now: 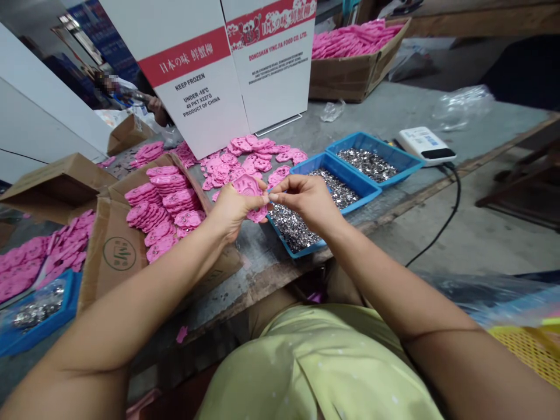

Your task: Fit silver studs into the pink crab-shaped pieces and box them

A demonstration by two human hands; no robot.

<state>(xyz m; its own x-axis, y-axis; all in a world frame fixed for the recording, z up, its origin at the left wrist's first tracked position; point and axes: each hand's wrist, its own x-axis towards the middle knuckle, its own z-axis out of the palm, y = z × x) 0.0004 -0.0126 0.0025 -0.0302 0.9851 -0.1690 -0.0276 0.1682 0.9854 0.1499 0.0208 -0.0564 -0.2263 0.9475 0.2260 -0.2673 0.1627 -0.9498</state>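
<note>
White carton [205, 87] reads "KEEP FROZEN", "UNDER -18°C", "PRODUCT OF CHINA"

Pale yellow-green garment [315, 367] w/ tiny white dots.

You held the pink piece [250, 188] between your left hand [234, 207] and right hand [306, 198], both pinched on it. Directly under the grip and to its right, the near blue tray [311, 161] of metal bits filled the space. Beyond the grip, loose pink pieces [249, 153] covered the table [262, 265] up to the white carton [196, 105], which walled off that side. Left of the grip, the cardboard box [118, 256] stood close. You had open room toward yourself, over the bare table edge. Farther right, the second blue tray [405, 174] and a white device [426, 146] took the surface.
</note>
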